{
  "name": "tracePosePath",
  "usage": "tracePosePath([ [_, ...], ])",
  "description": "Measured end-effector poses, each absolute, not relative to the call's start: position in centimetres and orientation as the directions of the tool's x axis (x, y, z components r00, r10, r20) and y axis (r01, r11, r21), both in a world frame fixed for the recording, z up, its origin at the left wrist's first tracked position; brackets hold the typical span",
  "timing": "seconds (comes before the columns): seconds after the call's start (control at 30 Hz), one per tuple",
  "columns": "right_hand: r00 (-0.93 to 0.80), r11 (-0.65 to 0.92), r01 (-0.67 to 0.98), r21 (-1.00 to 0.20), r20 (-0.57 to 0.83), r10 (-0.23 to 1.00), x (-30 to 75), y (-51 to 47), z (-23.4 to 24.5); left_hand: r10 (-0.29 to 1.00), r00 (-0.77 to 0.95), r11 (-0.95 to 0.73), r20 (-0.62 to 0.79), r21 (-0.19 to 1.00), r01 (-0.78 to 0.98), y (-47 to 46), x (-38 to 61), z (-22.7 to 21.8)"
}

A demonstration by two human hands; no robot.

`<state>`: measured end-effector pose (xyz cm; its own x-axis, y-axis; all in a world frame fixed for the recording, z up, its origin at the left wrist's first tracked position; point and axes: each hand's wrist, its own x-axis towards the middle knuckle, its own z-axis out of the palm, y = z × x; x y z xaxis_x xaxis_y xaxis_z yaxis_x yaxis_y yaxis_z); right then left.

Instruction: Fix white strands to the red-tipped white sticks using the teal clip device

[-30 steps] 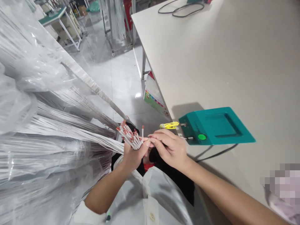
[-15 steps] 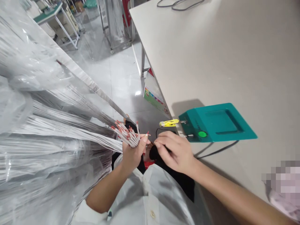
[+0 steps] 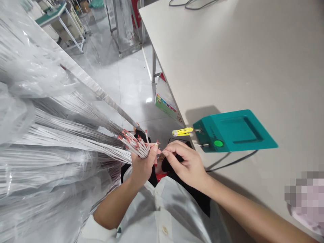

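My left hand point(image 3: 142, 169) is closed around a bundle of white cables point(image 3: 138, 145) whose reddish-brown ends stick up above the fist. One cable end with thin coloured wires point(image 3: 157, 143) shows at its thumb tip. Close beside it, to the right, my right hand point(image 3: 188, 166) pinches thumb and forefinger together. Whatever lies between those fingertips is too small to make out. Past my right hand, a teal test box point(image 3: 243, 131) sits at the table edge, with a yellow clip point(image 3: 182, 132) jutting from its side and a green round button point(image 3: 218, 143).
Long white cables point(image 3: 63, 138) in clear plastic hang along a rail point(image 3: 101, 91) on the left. The pale table point(image 3: 227, 67) fills the right, with black cords point(image 3: 194, 4) at its far end. A printed carton point(image 3: 167, 104) stands below; someone's pink garment point(image 3: 307, 216) shows lower right.
My right hand has shifted slightly left, its fingertips now nearer the cable end at my left thumb. My left hand and the bundle have moved slightly left too.
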<state>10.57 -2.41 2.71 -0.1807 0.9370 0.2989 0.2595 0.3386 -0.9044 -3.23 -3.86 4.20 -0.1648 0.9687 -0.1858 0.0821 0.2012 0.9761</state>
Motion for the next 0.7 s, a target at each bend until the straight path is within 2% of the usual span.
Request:
tracePosePath([
  [0.07, -0.133, 0.327, 0.267, -0.907, 0.301, 0.944, 10.9, -2.3, 2.6, 0.969, -0.152, 0.207, -0.194, 0.975, 0.076, -3.8, -3.2, 4.1],
  [0.17, -0.066, 0.223, 0.228, -0.948, 0.214, 0.975, 11.1, -1.7, 2.5, 0.969, -0.143, 0.211, -0.2, 0.975, 0.068, -4.0, -3.1, 3.9],
  [0.27, -0.08, 0.175, 0.171, -0.97, 0.163, 0.983, 10.8, -1.2, 2.8, 0.969, -0.137, 0.217, -0.208, 0.974, 0.057, -4.1, -2.9, 3.8],
  [0.33, -0.115, 0.219, 0.194, -0.956, 0.199, 0.973, 10.4, -1.1, 3.2, 0.972, -0.123, 0.211, -0.203, 0.976, 0.058, -4.2, -2.9, 3.8],
  [0.5, -0.146, 0.343, 0.374, -0.862, 0.31, 0.939, 10.0, -1.2, 3.7, 0.967, -0.157, 0.213, -0.202, 0.975, 0.06, -4.2, -2.6, 4.2],
  [0.7, -0.23, 0.349, 0.385, -0.855, 0.277, 0.933, 10.6, -1.7, 3.2, 0.97, -0.177, 0.18, -0.164, 0.98, 0.081, -4.4, -2.6, 4.1],
])
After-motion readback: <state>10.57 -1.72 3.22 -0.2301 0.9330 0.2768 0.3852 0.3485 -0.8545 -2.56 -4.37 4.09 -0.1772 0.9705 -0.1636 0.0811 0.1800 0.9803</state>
